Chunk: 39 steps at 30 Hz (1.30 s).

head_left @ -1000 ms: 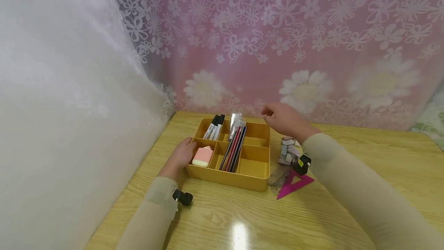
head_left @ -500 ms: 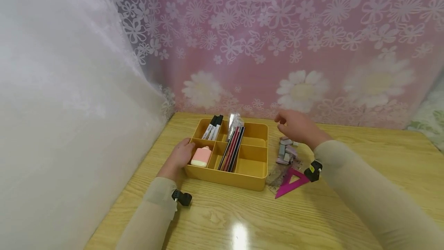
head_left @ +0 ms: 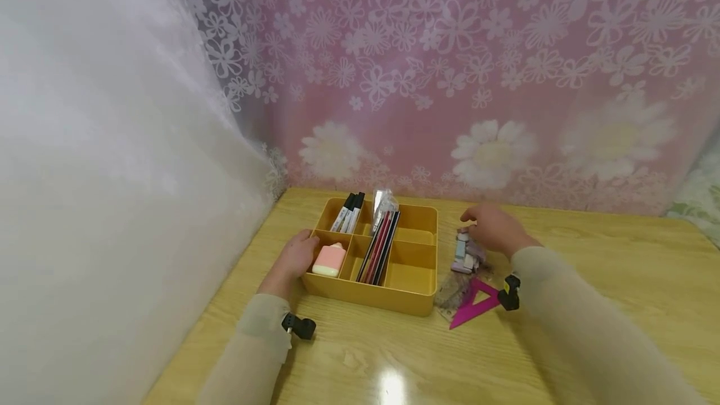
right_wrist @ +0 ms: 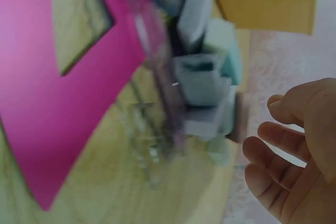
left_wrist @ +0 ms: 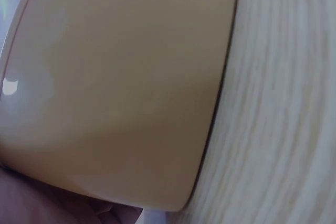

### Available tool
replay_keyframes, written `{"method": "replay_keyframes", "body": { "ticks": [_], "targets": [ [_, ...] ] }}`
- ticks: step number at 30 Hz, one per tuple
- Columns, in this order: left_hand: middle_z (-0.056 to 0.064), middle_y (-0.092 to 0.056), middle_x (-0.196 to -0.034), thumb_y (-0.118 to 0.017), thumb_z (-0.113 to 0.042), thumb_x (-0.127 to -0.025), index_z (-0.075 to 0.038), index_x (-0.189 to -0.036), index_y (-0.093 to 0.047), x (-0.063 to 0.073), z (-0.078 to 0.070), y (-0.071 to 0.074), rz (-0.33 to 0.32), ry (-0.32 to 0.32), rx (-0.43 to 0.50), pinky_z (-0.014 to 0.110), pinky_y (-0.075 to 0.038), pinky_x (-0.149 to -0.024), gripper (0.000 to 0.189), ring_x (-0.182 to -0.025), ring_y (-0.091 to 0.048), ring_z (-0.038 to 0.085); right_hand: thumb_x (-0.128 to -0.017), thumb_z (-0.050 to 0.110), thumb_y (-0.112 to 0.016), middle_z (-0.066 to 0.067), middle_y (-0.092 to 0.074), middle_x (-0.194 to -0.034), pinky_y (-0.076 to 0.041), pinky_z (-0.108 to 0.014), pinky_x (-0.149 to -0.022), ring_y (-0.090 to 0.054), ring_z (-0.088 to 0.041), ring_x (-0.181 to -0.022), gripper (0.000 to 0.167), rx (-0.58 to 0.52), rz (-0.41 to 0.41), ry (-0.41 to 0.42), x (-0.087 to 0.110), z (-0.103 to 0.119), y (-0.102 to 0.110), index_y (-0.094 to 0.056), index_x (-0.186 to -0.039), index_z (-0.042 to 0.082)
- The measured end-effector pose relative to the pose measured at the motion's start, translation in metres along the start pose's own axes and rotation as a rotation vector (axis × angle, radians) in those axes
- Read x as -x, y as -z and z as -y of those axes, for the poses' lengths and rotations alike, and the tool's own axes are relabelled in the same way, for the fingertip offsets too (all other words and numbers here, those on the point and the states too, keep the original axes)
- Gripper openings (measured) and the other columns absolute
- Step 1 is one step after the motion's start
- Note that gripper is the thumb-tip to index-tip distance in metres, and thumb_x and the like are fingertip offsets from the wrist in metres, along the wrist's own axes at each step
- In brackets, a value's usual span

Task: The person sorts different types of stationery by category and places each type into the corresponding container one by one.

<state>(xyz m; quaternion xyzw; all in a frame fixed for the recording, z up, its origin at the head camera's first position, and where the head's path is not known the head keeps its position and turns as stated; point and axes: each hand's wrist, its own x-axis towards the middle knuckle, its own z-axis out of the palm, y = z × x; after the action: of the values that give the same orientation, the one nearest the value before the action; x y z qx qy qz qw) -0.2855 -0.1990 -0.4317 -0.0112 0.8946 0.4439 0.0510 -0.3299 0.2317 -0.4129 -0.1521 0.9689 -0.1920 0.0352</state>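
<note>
Wooden bench (head_left: pixel 349 355): near its back-left corner, yellow plastic divided tray (head_left: pixel 368 295), rim held by left grip (head_left: pixel 297 255); toward the back edge, right grip (head_left: pixel 495 230), loose and empty, beside small grey-lilac blocks (head_left: pixel 464 256), likely light, best pinched sideways.

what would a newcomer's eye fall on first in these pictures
Probably the yellow tray just below the middle of the head view, holding black-capped markers, pencils and a pink bottle. Next, the magenta triangle just right of it, with small blocks heaped behind. The flowered pink curtain fills much of the background.
</note>
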Motion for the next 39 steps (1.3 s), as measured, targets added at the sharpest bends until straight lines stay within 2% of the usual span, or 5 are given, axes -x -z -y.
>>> {"method": "replay_keyframes", "body": {
  "ticks": [7, 13, 20, 28, 39],
  "targets": [
    [0.021, -0.049, -0.148, -0.034, -0.027, -0.109, -0.002, -0.148, -0.048, 0.0, 0.002, -0.002, 0.003, 0.004, 0.022, 0.059, -0.03, -0.115, 0.048, -0.138, -0.042, 0.041, -0.097, 0.004, -0.051, -0.019, -0.068, -0.12, -0.052, -0.057, -0.091, -0.063, -0.04, -0.11, 0.033, 0.017, 0.019, 0.008, -0.001, -0.009, -0.015, -0.068, -0.126, 0.001],
    [0.019, -0.049, -0.149, -0.034, -0.029, -0.109, -0.005, -0.149, -0.049, 0.001, -0.002, -0.001, 0.002, 0.0, 0.009, 0.058, -0.029, -0.115, 0.049, -0.139, -0.041, 0.04, -0.091, -0.003, -0.05, -0.016, -0.068, -0.119, -0.052, -0.057, -0.089, -0.062, -0.04, -0.11, 0.035, 0.008, 0.021, -0.011, -0.005, -0.014, -0.019, -0.068, -0.121, 0.006],
    [0.016, -0.052, -0.148, -0.035, -0.031, -0.109, -0.006, -0.149, -0.05, 0.0, -0.005, -0.001, -0.005, 0.025, -0.008, 0.057, -0.031, -0.114, 0.049, -0.137, -0.045, 0.037, -0.087, -0.006, -0.052, -0.013, -0.069, -0.112, -0.053, -0.053, -0.083, -0.064, -0.034, -0.1, 0.034, 0.028, -0.028, -0.023, -0.01, -0.019, -0.026, -0.069, -0.111, 0.01],
    [0.013, -0.054, -0.146, -0.039, -0.028, -0.109, -0.006, -0.142, -0.06, 0.001, 0.001, 0.015, 0.046, -0.002, 0.084, 0.056, -0.029, -0.116, 0.044, -0.14, -0.042, 0.035, -0.094, -0.003, -0.048, -0.012, -0.069, -0.11, -0.052, -0.05, -0.081, -0.063, -0.03, -0.094, 0.031, 0.008, -0.051, -0.034, -0.013, -0.015, -0.024, -0.069, -0.113, 0.007],
    [0.014, -0.061, -0.138, -0.036, -0.03, -0.111, -0.005, -0.138, -0.061, 0.004, -0.006, 0.011, -0.02, -0.036, -0.226, 0.055, -0.039, -0.11, 0.045, -0.13, -0.053, 0.035, -0.107, 0.011, -0.045, -0.012, -0.07, -0.11, -0.052, -0.053, -0.08, -0.065, -0.03, -0.093, 0.025, -0.04, -0.089, -0.02, -0.012, -0.019, -0.027, -0.067, -0.118, 0.005]
  ]
}}
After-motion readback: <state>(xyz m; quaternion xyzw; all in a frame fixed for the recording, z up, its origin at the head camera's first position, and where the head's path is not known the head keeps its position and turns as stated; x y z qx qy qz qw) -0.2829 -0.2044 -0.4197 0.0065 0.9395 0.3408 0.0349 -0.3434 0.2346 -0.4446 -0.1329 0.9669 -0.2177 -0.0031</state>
